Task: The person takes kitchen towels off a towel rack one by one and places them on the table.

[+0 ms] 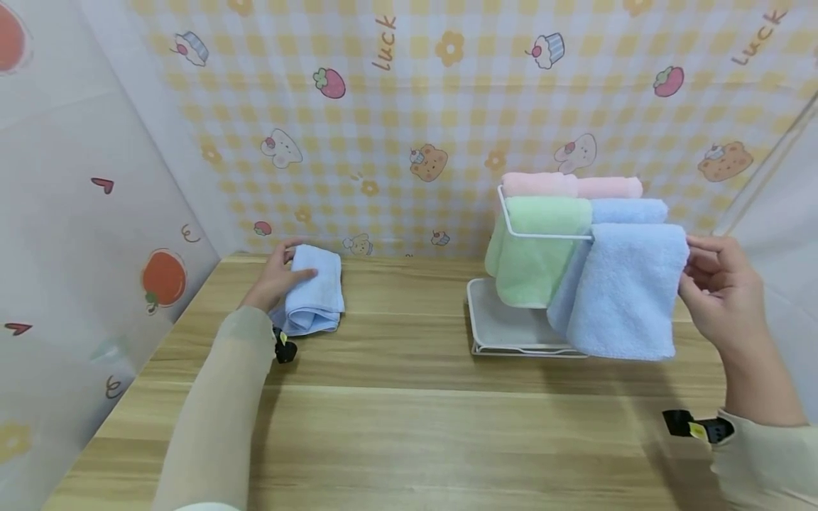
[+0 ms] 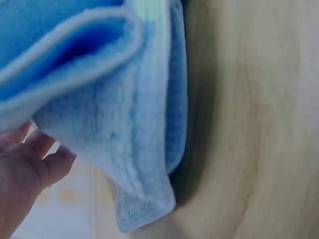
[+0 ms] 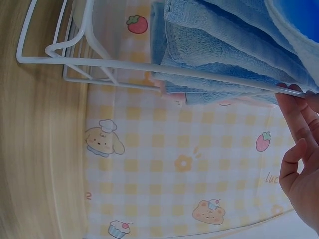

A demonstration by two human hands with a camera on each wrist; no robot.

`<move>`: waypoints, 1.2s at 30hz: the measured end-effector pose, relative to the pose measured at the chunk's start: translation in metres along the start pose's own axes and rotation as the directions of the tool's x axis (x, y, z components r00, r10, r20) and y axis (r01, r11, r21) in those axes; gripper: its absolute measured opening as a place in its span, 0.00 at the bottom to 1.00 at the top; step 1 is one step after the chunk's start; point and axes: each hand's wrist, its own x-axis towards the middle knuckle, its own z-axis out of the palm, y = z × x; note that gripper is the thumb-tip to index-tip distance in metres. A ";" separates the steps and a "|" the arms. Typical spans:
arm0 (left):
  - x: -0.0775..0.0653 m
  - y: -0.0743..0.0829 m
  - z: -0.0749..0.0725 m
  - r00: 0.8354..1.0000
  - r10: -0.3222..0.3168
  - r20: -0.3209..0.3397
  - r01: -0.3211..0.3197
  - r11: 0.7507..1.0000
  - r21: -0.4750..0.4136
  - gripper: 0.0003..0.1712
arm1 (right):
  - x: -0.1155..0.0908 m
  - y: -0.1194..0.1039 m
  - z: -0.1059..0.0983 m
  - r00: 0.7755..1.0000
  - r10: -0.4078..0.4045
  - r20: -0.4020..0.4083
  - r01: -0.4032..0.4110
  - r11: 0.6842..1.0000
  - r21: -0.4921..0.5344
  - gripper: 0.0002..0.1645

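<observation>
My left hand (image 1: 276, 277) holds a folded light-blue towel (image 1: 317, 284) on the table at the left, thumb over its front. In the left wrist view some fingers (image 2: 60, 162) show beside the towel's (image 2: 114, 124) lower edge. My right hand (image 1: 728, 291) is at the right end of a white wire towel rack (image 1: 546, 235), beside a hanging blue towel (image 1: 629, 298). In the right wrist view its fingertips (image 3: 286, 94) grip the rack's upper wire (image 3: 219, 75) against the towel's edge. The thumb is partly hidden.
A green towel (image 1: 533, 248), another blue towel (image 1: 629, 211) and pink towels (image 1: 540, 184) hang farther back on the rack. Its base holds a grey tray (image 1: 514, 323). The wooden table (image 1: 409, 426) meets a checked wall cloth (image 1: 383, 142) behind.
</observation>
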 end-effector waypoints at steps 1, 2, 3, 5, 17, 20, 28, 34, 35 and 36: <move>0.000 -0.001 0.000 1.000 0.002 -0.008 -0.002 1.000 0.001 0.46 | 0.000 0.000 0.000 1.000 0.003 0.000 -0.003 1.000 0.012 0.22; 0.000 -0.002 0.000 1.000 0.004 -0.016 -0.004 1.000 0.007 0.46 | -0.001 0.001 0.000 1.000 0.005 0.000 -0.005 1.000 0.020 0.22; -0.001 -0.003 0.000 1.000 0.006 -0.022 -0.006 1.000 0.007 0.46 | -0.001 0.001 -0.001 1.000 0.009 0.001 -0.009 0.999 0.032 0.22; -0.001 -0.005 0.000 0.999 0.008 -0.031 -0.008 1.000 0.007 0.45 | -0.001 0.002 -0.001 1.000 0.014 -0.001 -0.014 0.999 0.048 0.22; -0.002 -0.010 -0.004 1.000 0.018 0.011 -0.019 0.997 0.072 0.45 | 0.000 0.005 0.003 1.000 0.015 -0.012 -0.014 0.996 0.091 0.22; -0.008 -0.009 -0.008 0.999 -0.017 0.036 0.015 0.998 0.060 0.50 | -0.001 0.005 0.003 1.000 0.007 -0.012 -0.006 0.998 0.063 0.22; -0.030 -0.003 -0.013 0.981 -0.107 0.160 0.086 0.987 0.134 0.62 | -0.003 0.004 0.002 1.000 0.008 -0.027 -0.007 0.999 0.037 0.22; -0.036 -0.007 -0.012 0.964 -0.147 0.224 0.104 0.976 0.194 0.61 | -0.003 0.004 0.002 0.999 0.014 -0.028 -0.013 0.999 0.034 0.23; -0.036 -0.008 -0.012 0.963 -0.144 0.226 0.100 0.976 0.194 0.61 | -0.003 0.004 0.002 0.999 0.014 -0.029 -0.013 0.999 0.037 0.23; -0.036 -0.009 -0.011 0.964 -0.138 0.226 0.094 0.976 0.194 0.60 | -0.003 0.004 0.002 0.999 0.015 -0.029 -0.014 0.999 0.037 0.23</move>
